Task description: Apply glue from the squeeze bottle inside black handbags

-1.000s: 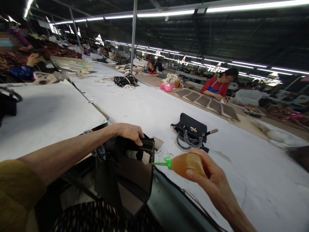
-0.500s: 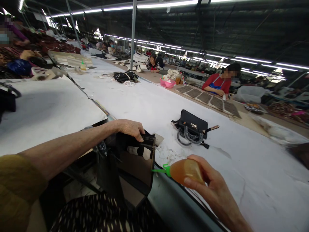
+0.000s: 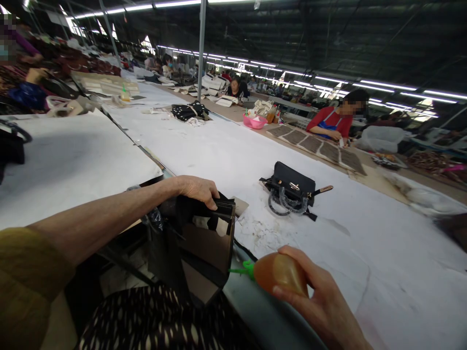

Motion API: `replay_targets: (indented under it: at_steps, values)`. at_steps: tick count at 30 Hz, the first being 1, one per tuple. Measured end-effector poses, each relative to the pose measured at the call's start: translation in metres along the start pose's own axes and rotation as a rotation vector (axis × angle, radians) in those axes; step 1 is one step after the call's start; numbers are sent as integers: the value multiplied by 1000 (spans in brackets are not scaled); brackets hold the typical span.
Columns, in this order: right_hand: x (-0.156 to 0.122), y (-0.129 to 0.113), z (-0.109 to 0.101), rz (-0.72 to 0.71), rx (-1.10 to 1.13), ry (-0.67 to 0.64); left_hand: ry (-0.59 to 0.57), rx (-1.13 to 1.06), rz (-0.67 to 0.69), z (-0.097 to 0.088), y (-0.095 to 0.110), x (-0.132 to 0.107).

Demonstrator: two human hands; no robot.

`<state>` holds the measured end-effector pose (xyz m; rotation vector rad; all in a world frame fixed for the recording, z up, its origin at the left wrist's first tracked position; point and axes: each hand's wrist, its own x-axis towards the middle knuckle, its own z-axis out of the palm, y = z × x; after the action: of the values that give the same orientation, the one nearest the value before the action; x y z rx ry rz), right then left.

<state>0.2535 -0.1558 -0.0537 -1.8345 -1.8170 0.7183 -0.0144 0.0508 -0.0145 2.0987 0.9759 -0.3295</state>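
My left hand (image 3: 199,189) grips the top edge of a black bag (image 3: 204,240) that hangs open over the table's near edge, its brown lining showing. My right hand (image 3: 321,301) is closed round an amber glue bottle (image 3: 279,273) with a green nozzle. The nozzle tip touches the bag's right edge low down. My lap in dark spotted cloth (image 3: 153,321) lies below the bag.
A finished black handbag (image 3: 292,187) lies on the long white table (image 3: 383,262) beyond my hands. Paper scraps lie between it and my bag. A person in red (image 3: 332,124) works across the table by brown panels (image 3: 317,146). A pink bowl (image 3: 254,121) and another dark bag (image 3: 189,112) sit farther off.
My right hand has slid the glue bottle down along the bag's right edge, toward me. My left hand has kept its hold on the bag's top.
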Motion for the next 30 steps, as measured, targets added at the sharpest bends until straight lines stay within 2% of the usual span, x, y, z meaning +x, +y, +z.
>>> replay_targets:
  at_steps: [6,10,16,20,25,30]
  values:
    - [-6,1,11,-4,1,-19,-7,-2,3,0,-2,0]
    - [-3,-2,11,1,62,83,-3,-1,15,1,-5,1]
    - [4,-15,-1,39,158,231,-5,5,21,2,-2,0]
    - [10,-20,-5,-2,194,293,-4,17,12,1,1,-3]
    - [18,-13,-4,40,276,284,41,76,21,-11,7,-9]
    - [26,-12,-4,90,452,244,168,158,68,-31,18,-16]
